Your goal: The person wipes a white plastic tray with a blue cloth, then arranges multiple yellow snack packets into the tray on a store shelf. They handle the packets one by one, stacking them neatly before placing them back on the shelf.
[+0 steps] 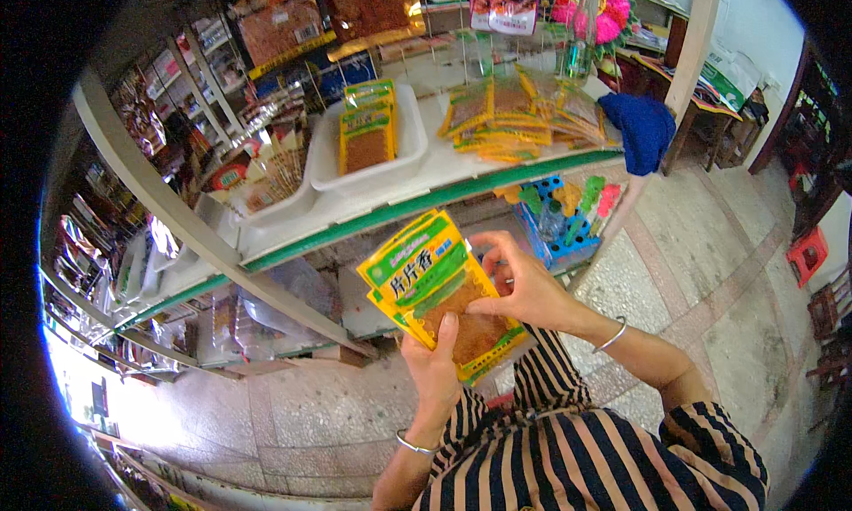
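Several yellow-and-green snack packets (429, 281), with a clear window showing brown contents, are fanned in a small stack before my body. My left hand (434, 364) grips the stack at its lower left, the thumb lying across the front packet. At the right edge, my right hand (526, 281) has its thumb on the packet face and its fingers curled near the side; whether it pinches a packet is hard to tell. On the shelf beyond, similar packets (368, 135) stand in a white plastic tray (416, 122). A loose pile of like packets (526, 112) lies to its right.
A green-edged shelf (426, 201) crosses in front of me, with a slanting post (166, 191) at left. A blue cloth (639, 132) hangs over its right end, near a glass bottle (581, 35). Below sits a blue perforated basket (566, 248). A red stool (807, 256) stands far right.
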{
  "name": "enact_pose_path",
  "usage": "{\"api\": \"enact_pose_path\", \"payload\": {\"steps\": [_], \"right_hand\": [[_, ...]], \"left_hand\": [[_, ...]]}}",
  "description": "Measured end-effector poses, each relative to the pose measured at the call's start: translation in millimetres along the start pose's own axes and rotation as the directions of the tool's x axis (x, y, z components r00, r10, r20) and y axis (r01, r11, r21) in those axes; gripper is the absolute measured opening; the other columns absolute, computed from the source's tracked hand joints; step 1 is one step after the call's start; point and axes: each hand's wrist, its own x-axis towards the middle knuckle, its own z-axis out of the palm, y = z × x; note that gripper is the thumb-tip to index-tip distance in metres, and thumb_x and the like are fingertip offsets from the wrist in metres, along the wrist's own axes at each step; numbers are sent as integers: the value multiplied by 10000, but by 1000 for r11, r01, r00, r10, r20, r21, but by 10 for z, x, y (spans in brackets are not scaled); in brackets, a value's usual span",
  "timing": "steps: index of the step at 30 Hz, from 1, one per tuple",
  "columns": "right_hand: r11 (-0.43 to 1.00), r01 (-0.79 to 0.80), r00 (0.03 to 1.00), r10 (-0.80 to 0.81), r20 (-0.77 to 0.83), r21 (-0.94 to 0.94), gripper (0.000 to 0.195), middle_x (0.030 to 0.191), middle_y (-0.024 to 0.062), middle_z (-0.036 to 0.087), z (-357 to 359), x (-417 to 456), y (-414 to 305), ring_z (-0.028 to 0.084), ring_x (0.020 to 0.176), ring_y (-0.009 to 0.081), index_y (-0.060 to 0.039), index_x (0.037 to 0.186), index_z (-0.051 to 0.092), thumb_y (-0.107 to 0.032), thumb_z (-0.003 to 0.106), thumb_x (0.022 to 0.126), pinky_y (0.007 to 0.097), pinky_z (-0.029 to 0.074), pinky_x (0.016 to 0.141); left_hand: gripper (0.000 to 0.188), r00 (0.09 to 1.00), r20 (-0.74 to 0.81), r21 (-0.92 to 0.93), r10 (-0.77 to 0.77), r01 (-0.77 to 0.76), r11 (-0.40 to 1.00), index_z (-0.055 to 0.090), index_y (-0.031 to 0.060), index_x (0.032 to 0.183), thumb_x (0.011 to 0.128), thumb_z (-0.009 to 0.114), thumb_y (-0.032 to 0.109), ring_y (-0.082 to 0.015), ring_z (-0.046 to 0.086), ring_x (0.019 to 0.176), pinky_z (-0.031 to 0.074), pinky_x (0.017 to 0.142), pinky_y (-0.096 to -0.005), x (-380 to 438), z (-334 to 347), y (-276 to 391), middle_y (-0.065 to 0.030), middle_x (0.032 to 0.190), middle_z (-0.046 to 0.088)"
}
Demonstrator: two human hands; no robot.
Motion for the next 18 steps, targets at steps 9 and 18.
{"api": "enact_pose_path", "payload": {"steps": [9, 18], "right_hand": [[963, 14, 998, -27, 48, 270, 389, 726, -30, 579, -544, 388, -186, 423, 487, 46, -37, 1055, 562, -203, 717, 739, 206, 370, 428], [872, 135, 938, 41, -345, 471, 211, 731, -27, 533, -1300, 1027, 4, 389, 480, 43, -58, 980, 545, -106, 653, 805, 186, 299, 414]], "left_hand": [[303, 785, 619, 433, 22, -365, 824, 546, 0, 1108, 866, 586, 177, -89, 507, 853, 436, 765, -239, 822, 208, 752, -20, 989, 584], [496, 945, 325, 773, 19, -277, 571, 504, -10, 1172, 743, 701, 140, -202, 541, 968, 426, 850, -283, 3447, 114, 812, -103, 1126, 568]]}}
